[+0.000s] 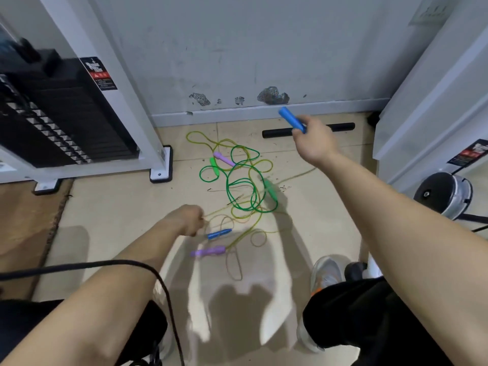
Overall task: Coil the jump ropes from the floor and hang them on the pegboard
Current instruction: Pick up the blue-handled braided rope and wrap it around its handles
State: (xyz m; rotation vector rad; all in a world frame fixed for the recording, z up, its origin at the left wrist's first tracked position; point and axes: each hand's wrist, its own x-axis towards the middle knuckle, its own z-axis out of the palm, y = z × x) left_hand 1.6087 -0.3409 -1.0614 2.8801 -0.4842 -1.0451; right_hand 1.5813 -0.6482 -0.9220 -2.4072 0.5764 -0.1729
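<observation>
Tangled jump ropes lie on the tiled floor. A green rope (pixel 237 191) with green handles (pixel 214 166) sits in the middle, crossed by a pale yellowish cord (pixel 245 225). My right hand (pixel 314 140) is raised and grips a blue handle (pixel 291 120). My left hand (pixel 188 219) is low near the floor, fingers curled, pinching the pale cord. The other blue handle (pixel 219 233) lies just right of my left hand. Purple handles lie at the near side (pixel 208 251) and the far side (pixel 224 158) of the tangle. No pegboard is in view.
A weight-stack machine (pixel 66 122) with a white frame stands at the left, its foot (pixel 161 167) near the ropes. A black foam roller (pixel 280 133) lies by the wall. White equipment (pixel 427 101) and a round black base (pixel 443 194) stand right. A black cable (pixel 132 265) crosses my left arm.
</observation>
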